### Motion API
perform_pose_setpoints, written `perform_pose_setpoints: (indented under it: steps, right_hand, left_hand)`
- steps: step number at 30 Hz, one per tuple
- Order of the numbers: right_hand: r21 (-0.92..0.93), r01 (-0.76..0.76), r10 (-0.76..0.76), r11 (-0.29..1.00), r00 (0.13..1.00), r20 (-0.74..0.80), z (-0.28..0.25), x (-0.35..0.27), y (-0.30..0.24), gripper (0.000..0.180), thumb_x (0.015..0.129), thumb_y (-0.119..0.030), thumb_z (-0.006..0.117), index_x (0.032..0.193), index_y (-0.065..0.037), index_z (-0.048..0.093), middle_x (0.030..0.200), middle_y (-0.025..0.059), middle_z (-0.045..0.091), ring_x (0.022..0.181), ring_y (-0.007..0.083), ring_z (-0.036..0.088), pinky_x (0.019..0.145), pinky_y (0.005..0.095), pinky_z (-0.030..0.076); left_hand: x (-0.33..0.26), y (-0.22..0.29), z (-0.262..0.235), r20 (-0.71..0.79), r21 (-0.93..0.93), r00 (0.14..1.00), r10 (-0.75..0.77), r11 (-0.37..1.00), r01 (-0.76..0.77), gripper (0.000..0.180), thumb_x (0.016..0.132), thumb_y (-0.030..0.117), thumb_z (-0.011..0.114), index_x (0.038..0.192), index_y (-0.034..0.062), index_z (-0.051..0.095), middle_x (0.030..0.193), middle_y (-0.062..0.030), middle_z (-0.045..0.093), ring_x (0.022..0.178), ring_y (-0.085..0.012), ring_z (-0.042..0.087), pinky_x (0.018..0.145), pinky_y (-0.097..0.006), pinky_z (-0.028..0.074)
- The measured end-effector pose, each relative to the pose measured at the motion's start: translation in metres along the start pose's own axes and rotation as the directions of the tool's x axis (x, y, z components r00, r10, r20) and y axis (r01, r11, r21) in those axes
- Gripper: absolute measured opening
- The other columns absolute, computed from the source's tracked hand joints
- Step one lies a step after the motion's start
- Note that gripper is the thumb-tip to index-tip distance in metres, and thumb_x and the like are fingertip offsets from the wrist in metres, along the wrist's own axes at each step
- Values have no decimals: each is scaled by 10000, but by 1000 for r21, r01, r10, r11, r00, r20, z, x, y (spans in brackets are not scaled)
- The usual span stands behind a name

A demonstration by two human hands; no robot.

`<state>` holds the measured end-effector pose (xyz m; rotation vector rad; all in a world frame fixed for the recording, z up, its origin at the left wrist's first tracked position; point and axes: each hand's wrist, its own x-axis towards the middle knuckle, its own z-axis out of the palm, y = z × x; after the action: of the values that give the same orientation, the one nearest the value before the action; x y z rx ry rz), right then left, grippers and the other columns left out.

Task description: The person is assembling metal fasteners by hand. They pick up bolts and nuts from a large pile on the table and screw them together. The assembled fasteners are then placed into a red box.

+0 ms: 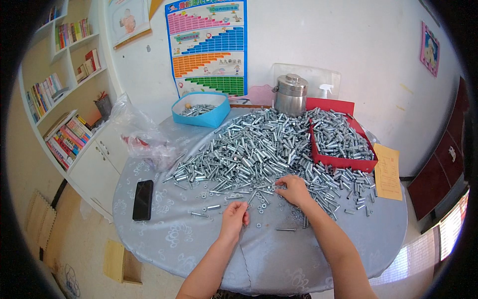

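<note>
A large heap of silver metal sleeves and bolts (249, 144) spreads over the cloth-covered table (169, 249). At the heap's near edge, my right hand (294, 190) has its thumb and fingertips curled together among the small parts; whatever they grip is too small to make out. My left hand (235, 218) is closer to me, its fingers closed, and anything inside is hidden. Between the two hands lie loose nuts (261, 211) and thin bolts. A single bolt (286, 229) rests on the cloth below them. Beside my left hand is a short bolt with a sleeve (199, 214).
A red box (343, 163) full of metal parts stands on the right, by a yellow paper (387, 172). Behind are a steel canister (291, 95) and a blue bin (209, 117). On the left are a plastic bag (144, 132) and a black phone (143, 200).
</note>
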<state>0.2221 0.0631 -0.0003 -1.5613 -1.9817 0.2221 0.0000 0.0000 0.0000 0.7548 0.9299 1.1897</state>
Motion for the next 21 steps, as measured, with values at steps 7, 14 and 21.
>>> perform_pose_setpoints:
  steps: [7, 14, 21]
  right_hand:
    - [-17, -36, 36, 999, 999, 16, -2, -1, -6, 173, 637, -214, 703, 771, -114, 658, 776, 59, 623, 814, 253, 575, 730, 377, 435]
    - [473, -155, 158, 867, 987, 33, -16, -18, -44, 123, 714, -119, 689, 818, -69, 644, 727, 22, 618, 706, 121, 571, 659, 266, 453]
    - [803, -376, 19, 462, 910, 415, -7, -30, -66, 152, 764, -112, 682, 881, -28, 632, 810, -6, 625, 729, 55, 561, 671, 195, 449]
  left_hand:
    - [-1, 0, -2, 29, 37, 999, -25, 999, 24, 145, 875, 173, 542, 861, 39, 489, 636, -22, 459, 526, -101, 445, 465, -239, 379]
    - [-4, 2, 1, 37, 9, 998, -51, 999, 50, 143, 891, 181, 515, 869, 43, 487, 631, -20, 457, 528, -107, 443, 482, -244, 386]
    - [-3, -4, 0, 88, 3, 995, -55, 999, 54, 139, 904, 169, 486, 849, 42, 493, 598, -18, 455, 502, -97, 416, 465, -236, 362]
